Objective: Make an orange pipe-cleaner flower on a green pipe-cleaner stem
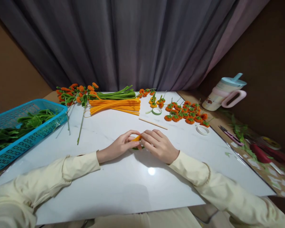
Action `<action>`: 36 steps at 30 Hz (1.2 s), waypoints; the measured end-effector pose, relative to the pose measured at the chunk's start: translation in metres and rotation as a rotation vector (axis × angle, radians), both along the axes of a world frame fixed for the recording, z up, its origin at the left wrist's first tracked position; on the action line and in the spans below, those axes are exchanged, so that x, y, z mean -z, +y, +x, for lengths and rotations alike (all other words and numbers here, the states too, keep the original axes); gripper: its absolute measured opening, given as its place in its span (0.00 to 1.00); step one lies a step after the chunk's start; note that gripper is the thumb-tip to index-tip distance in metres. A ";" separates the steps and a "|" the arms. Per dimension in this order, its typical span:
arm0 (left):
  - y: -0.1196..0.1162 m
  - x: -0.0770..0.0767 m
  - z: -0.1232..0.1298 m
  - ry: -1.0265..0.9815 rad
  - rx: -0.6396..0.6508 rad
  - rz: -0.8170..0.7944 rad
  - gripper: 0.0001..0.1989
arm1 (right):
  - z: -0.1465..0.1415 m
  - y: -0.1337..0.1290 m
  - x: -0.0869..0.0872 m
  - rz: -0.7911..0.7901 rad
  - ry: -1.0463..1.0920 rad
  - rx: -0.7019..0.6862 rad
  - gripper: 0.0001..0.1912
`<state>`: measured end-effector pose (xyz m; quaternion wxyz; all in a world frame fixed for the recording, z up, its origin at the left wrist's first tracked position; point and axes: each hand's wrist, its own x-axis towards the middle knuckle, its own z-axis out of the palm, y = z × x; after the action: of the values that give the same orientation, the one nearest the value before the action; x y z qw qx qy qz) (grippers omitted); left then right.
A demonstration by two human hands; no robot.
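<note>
My left hand (pixel 122 145) and my right hand (pixel 158 145) meet over the middle of the white board, fingertips pinched together. Between them is an orange pipe cleaner (pixel 137 138), mostly covered by the fingers. A bit of green pipe cleaner (pixel 139 148) shows just below it; how the two are joined is hidden. Beyond my hands lies a thin wooden stick (pixel 153 123). Farther back are a bundle of orange pipe cleaners (pixel 115 106) and a bundle of green pipe cleaners (pixel 116 94).
Small orange pipe-cleaner flowers (pixel 186 111) cluster at the back right, near a green tape roll (pixel 156 111) and a white tape roll (pixel 202 130). Stemmed orange flowers (pixel 77 92) lie back left, beside a blue basket (pixel 38 128) of green leaves. A tumbler (pixel 224 93) and pliers (pixel 231 135) are at right.
</note>
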<state>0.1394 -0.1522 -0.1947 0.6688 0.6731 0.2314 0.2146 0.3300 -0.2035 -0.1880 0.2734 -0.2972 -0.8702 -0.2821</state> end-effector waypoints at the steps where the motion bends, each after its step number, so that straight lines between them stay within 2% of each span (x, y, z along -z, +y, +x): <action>1: 0.001 -0.001 0.000 -0.018 0.017 -0.066 0.17 | 0.000 0.000 0.000 -0.005 -0.002 0.008 0.11; 9: 0.010 0.002 0.001 -0.128 0.092 -0.413 0.20 | 0.001 0.004 0.004 -0.024 0.004 0.044 0.10; 13: 0.011 0.002 0.003 -0.188 0.122 -0.491 0.15 | 0.000 0.004 0.005 -0.058 0.024 0.054 0.09; 17: 0.010 0.002 0.005 -0.187 0.103 -0.474 0.08 | -0.001 0.003 0.004 -0.104 0.038 0.031 0.12; 24: 0.012 0.008 0.004 -0.137 0.125 -0.367 0.08 | -0.001 0.005 0.006 -0.115 0.005 0.052 0.11; 32: 0.007 -0.006 0.006 -0.065 0.089 -0.284 0.12 | 0.004 0.007 0.003 -0.080 -0.037 0.069 0.12; 36: 0.006 -0.006 0.008 -0.056 0.063 -0.273 0.12 | 0.007 0.009 0.003 -0.085 -0.008 0.084 0.12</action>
<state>0.1469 -0.1458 -0.1891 0.7669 0.5765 0.2182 0.1786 0.3374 -0.1945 -0.1914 0.2448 -0.3437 -0.8692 -0.2575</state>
